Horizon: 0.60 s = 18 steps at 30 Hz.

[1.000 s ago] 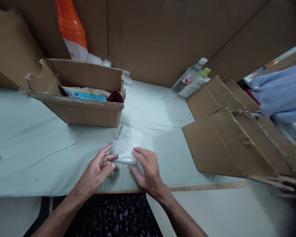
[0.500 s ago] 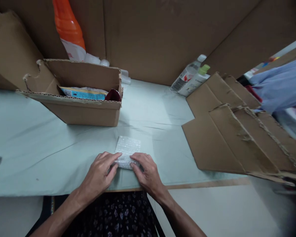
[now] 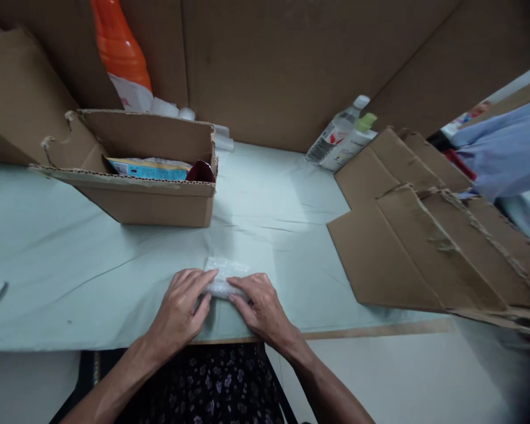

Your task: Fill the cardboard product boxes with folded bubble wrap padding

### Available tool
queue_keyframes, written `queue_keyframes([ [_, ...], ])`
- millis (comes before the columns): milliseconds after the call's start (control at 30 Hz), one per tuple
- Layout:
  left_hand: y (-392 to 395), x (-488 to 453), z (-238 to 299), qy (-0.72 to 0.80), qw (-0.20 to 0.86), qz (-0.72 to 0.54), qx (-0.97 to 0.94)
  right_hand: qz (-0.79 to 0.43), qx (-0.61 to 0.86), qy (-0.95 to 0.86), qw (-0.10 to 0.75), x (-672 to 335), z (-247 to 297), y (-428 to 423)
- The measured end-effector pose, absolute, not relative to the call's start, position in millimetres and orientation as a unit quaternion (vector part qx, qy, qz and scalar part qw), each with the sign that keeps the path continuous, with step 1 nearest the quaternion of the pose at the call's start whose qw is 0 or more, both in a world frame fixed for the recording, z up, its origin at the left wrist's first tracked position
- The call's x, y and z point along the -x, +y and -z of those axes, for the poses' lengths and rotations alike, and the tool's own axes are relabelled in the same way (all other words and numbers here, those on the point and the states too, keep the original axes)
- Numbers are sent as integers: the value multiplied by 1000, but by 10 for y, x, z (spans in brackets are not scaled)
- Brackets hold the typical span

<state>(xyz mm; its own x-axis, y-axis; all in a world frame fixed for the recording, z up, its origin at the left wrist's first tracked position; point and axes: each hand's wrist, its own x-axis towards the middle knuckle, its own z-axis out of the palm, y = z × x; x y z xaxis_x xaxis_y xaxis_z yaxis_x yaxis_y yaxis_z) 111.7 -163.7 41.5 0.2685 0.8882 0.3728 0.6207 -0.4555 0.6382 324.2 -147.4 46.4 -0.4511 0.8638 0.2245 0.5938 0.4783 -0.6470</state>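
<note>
A small piece of clear bubble wrap [image 3: 225,269] lies on the pale green tablecloth [image 3: 265,235] near the front edge, its near side rolled up and its far side a short flat flap. My left hand [image 3: 183,300] grips the left end of the roll between thumb and fingers. At the right end, my right hand [image 3: 258,303] pinches it the same way. Whether anything is inside the roll cannot be made out.
An open cardboard box [image 3: 168,200] holding blue-and-yellow packets [image 3: 154,169] stands ahead on the left. Behind it is an orange bottle [image 3: 121,53]. A clear bottle [image 3: 335,132] and a white bottle with a green cap [image 3: 348,147] stand back right, near cardboard dividers [image 3: 393,253].
The near end of the bubble wrap has been rolled further away from me, so the flat flap beyond my fingers is shorter. Both hands keep their grip.
</note>
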Motion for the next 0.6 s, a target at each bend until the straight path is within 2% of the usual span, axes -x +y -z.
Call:
queue_keyframes([
  [100,-1549,-1144,-391,513,195,-349,-760,-217,467,-818,257,-3254,-495,-1401],
  [200,-1418,-1191,-334,551,169,-331,-747,-148,503,-827,203,-3258,-519,-1260],
  [333,-1338,-1215,-260,551,159,-328,-751,-156,497,-840,151,-3268,-517,-1144],
  [533,-1428,-1173,-237,519,228,-344,-749,-236,443,-834,229,-3284,-479,-1235],
  [600,-1462,-1171,-249,518,242,-349,-742,-246,447,-829,228,-3290,-496,-1255],
])
